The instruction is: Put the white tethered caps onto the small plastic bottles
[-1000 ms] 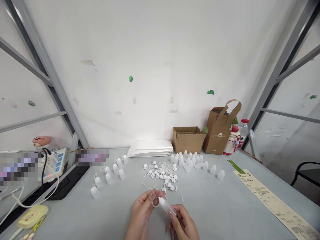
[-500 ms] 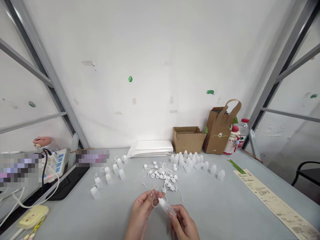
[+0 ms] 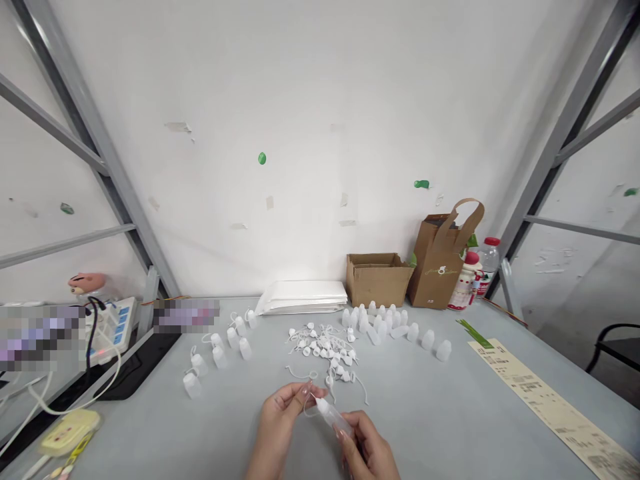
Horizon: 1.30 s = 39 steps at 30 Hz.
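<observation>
My right hand (image 3: 367,443) is closed around the lower part of a small translucent plastic bottle (image 3: 331,413). The bottle is tilted, its narrow white tip pointing up and left. At that tip, the fingers of my left hand (image 3: 283,417) pinch a thin white cord (image 3: 309,413), which curves in a loop below them. Whatever is at the cord's end is hidden by the fingertips. Just beyond my hands lies a pile of white caps (image 3: 323,347) with cords attached. Capped bottles (image 3: 219,358) stand in rows to the left, and uncapped bottles (image 3: 383,327) are grouped at the right.
Against the wall are a stack of white packets (image 3: 303,295), a cardboard box (image 3: 377,283), a brown paper bag (image 3: 435,273) and drink bottles (image 3: 465,287). A long paper strip (image 3: 540,407) runs along the right. A power strip (image 3: 117,327) with cables and a yellow case (image 3: 70,432) are at left.
My left fingers have shifted slightly at the bottle's tip, still pinching the cord. My right hand keeps its hold on the bottle. The view has moved slightly.
</observation>
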{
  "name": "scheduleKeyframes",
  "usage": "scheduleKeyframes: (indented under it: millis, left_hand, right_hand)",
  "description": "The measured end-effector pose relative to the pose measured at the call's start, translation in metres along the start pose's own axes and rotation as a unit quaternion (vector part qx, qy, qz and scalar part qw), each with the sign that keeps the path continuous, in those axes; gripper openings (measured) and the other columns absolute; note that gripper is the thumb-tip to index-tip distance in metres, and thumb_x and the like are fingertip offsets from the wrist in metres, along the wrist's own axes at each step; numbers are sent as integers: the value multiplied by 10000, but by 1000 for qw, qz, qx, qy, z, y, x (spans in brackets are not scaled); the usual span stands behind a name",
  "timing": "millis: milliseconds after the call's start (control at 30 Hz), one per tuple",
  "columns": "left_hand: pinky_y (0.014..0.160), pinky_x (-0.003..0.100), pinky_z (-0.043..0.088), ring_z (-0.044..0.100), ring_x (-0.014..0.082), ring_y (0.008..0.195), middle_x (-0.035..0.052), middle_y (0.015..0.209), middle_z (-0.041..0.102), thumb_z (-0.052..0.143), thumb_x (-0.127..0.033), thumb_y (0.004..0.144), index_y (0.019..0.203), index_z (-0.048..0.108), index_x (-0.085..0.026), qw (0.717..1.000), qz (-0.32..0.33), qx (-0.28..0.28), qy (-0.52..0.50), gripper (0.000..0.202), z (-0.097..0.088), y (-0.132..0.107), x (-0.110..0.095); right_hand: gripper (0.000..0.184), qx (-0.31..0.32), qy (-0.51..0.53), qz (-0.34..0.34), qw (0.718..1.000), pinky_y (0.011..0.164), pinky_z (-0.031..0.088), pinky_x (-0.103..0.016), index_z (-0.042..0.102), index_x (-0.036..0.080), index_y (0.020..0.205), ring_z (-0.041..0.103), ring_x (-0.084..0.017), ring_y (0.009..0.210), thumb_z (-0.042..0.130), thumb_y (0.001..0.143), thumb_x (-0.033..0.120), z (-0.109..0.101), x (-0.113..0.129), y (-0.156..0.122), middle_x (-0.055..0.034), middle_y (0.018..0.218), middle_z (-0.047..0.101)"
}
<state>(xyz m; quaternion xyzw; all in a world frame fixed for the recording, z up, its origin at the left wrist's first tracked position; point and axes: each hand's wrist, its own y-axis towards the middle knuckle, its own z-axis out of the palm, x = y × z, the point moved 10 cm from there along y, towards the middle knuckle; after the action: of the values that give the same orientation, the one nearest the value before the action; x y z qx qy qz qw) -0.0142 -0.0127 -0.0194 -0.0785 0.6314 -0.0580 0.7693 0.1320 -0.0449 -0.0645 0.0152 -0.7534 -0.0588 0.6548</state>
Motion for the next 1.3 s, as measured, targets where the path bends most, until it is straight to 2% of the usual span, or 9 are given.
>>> scheduleKeyframes:
  millis: [400, 533, 633, 733, 900, 967, 1033, 1167, 1300]
  left_hand:
    - [757, 322, 466, 638, 252, 763, 96, 760, 744, 643, -448, 636, 652, 728, -172, 993, 16, 44, 105, 289, 5, -2, -8]
    - [785, 335, 461, 642, 256, 785, 105, 785, 743, 651, -452, 641, 682, 730, -162, 997, 7, 53, 64, 304, 10, -3, -4]
    - [861, 365, 443, 633, 273, 907, 124, 916, 728, 653, -492, 633, 793, 728, -163, 997, 12, 55, -47, 374, 16, -5, -1]
    - [889, 403, 441, 602, 308, 1001, 139, 1030, 691, 769, -421, 507, 893, 710, -180, 990, 4, 75, -118, 458, 28, -7, 7]
    - [839, 363, 470, 634, 291, 920, 114, 872, 734, 765, -345, 528, 750, 709, -173, 997, 16, 59, -47, 287, 32, -9, 7]
    - [821, 345, 472, 638, 280, 887, 98, 833, 734, 733, -365, 558, 741, 697, -173, 999, 49, 14, -6, 268, 14, -5, -5]
    - [838, 335, 455, 617, 282, 935, 90, 902, 722, 705, -381, 572, 786, 683, -185, 992, 90, -80, 47, 291, -23, -1, -24]
    - [881, 384, 405, 578, 292, 1012, 85, 1094, 652, 585, -401, 660, 907, 639, -225, 926, 113, -270, 239, 308, -104, -1, -57]
    - [805, 385, 439, 613, 299, 942, 121, 1010, 676, 501, -377, 693, 914, 620, -198, 866, 106, -316, 373, 309, -140, 1, -63]
  right_hand:
    - [456, 6, 17, -4, 1000, 438, 281, -201, 590, 172, 746, 366, -97, 442, 462, 765, 609, 0, 2, -1, 59, 493, 383]
    - [465, 12, 53, 12, 998, 428, 287, -197, 573, 170, 747, 380, -88, 422, 473, 755, 624, 1, 1, 1, 62, 479, 405]
    - [522, 19, 97, 38, 994, 415, 296, -190, 582, 160, 791, 380, -84, 409, 458, 737, 664, 2, 1, 4, 58, 477, 422]
    - [551, 14, 114, 40, 993, 416, 325, -194, 597, 160, 799, 399, -91, 406, 451, 724, 686, -1, 3, 5, 45, 472, 456]
    - [565, 12, 104, 33, 994, 428, 370, -222, 641, 167, 899, 441, -115, 406, 457, 728, 673, -1, 4, 4, 22, 471, 499]
    - [629, 3, 103, 42, 994, 443, 400, -246, 634, 169, 1002, 466, -137, 412, 449, 711, 696, -3, 2, 4, 10, 474, 522]
    - [674, -5, 99, 52, 994, 453, 422, -262, 624, 175, 1058, 482, -152, 417, 442, 697, 713, -4, 1, 3, 1, 477, 536]
    - [647, -4, 84, 42, 996, 449, 433, -264, 664, 187, 1003, 487, -154, 416, 450, 692, 712, -4, 5, 3, -5, 463, 533]
    - [583, 0, 77, 21, 997, 433, 432, -247, 682, 197, 957, 483, -142, 400, 466, 713, 679, -3, 9, 3, -3, 455, 532]
